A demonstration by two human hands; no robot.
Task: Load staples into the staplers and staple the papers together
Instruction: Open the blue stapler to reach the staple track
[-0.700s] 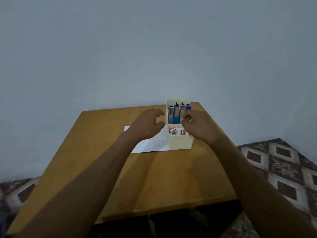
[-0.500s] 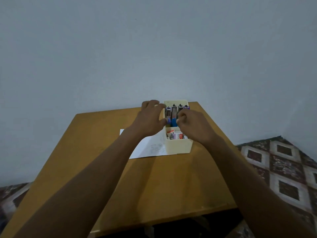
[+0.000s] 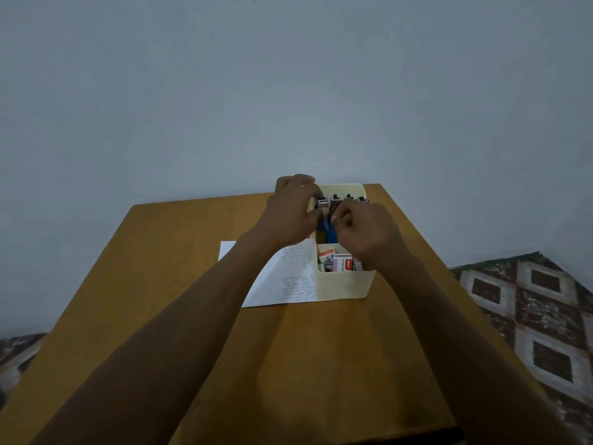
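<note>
Both hands, left hand (image 3: 290,210) and right hand (image 3: 369,232), curl over the staplers (image 3: 335,200) upright in a cream organizer (image 3: 343,284) at frame centre; grip unclear. Papers (image 3: 282,277) lie left on the wooden table (image 3: 192,316), grey wall (image 3: 288,91) behind.

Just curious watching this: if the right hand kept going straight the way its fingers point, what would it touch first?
Probably the staplers standing in the far compartment of the cream box; the right hand already has its fingertips there, though depth is unclear.
</note>
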